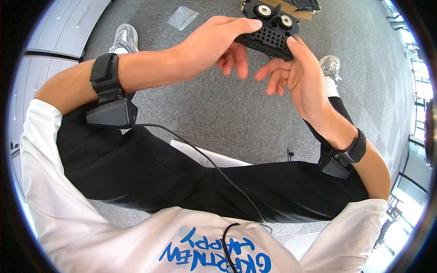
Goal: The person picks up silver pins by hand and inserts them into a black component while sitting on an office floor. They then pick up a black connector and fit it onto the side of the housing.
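Note:
A black owl-shaped holder (268,38) with two round silvery eyes, a pointed beak and a grid of small holes is held up at the far middle. My left hand (227,34) grips its left side, thumb on the front face and other fingers curled below. On the right edge, my right hand (298,68) pinches it with the thumb, while its other fingers hang loosely beneath. Both hands are closed on the one object. Its back is hidden from view.
Behind the owl lies an open cardboard box (304,14), with a clear plastic bag (183,18) on the grey carpet to its left. Cabinets (63,27) line the left side. A black cable (200,152) runs from the left forearm's strapped box (111,113) across my lap.

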Demonstrator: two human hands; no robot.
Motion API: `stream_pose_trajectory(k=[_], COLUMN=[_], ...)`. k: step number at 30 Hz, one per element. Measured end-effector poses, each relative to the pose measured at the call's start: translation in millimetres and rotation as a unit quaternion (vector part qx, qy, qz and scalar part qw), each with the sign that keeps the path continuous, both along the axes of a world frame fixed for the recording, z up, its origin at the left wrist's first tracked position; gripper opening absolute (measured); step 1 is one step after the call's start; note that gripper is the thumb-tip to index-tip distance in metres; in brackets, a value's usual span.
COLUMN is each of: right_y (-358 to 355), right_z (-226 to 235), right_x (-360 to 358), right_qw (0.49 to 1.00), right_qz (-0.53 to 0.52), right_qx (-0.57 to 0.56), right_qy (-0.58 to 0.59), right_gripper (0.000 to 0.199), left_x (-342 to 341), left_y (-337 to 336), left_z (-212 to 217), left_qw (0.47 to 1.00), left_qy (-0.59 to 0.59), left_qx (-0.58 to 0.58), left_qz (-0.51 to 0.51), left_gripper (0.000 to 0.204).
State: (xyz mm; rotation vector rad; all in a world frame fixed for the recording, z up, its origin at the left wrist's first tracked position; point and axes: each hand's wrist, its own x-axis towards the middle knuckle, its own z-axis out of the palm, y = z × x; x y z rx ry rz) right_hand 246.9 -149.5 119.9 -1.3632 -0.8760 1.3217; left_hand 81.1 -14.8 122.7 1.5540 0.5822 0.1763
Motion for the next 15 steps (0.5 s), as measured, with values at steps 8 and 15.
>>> stream_pose_trajectory(k=[8, 15], right_y=[-0.9, -1.3], right_z=[-5.1, -4.3], right_x=[3.3, 5.2], right_qw=[1.000, 0.999], right_qz=[0.020, 0.024], right_qx=[-0.008, -0.019], right_qy=[0.013, 0.027], right_gripper=[0.045, 0.062], left_x=[-1.0, -0.5], left_y=[1.6, 4.7], left_z=[-3.6, -3.2], left_qw=[1.000, 0.998], left_qy=[-0.001, 0.013], left_qx=[0.001, -0.053], left_qz=[-0.026, -0.039], left_gripper=[0.064, 0.062])
